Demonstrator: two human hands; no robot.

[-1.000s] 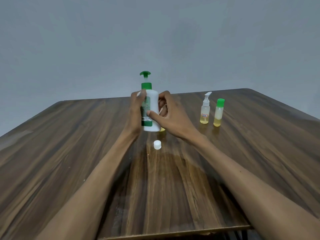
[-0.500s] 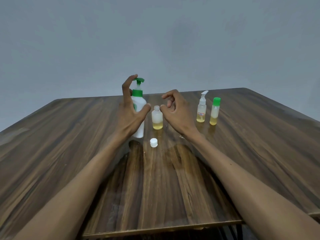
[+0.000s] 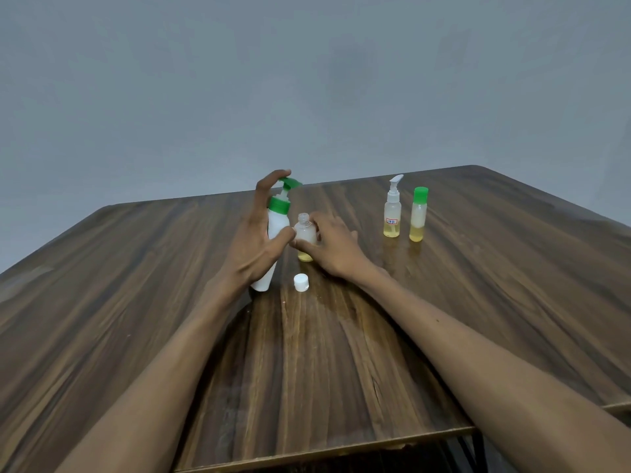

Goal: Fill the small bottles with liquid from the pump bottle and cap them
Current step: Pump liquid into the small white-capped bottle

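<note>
Left hand (image 3: 254,238) wraps the tilted pump bottle (image 3: 273,233), forefinger on its green pump head (image 3: 290,183); right hand (image 3: 333,245) pinches the open small bottle (image 3: 305,235) on the table (image 3: 136,268). I'd align spout over neck, then press slowly.

On the wooden desk (image 3: 136,285) a white pump bottle (image 3: 273,233) with a green pump head is held by the left hand (image 3: 254,244), the forefinger arched over the pump and the thumb laid against the body. Just beside it, an uncapped small bottle (image 3: 305,235) with yellow liquid at its bottom is gripped by the right hand (image 3: 333,249). A white cap (image 3: 301,282) lies nearer. A spray bottle (image 3: 392,208) and a green-capped bottle (image 3: 419,215) stand well apart to the right.
</note>
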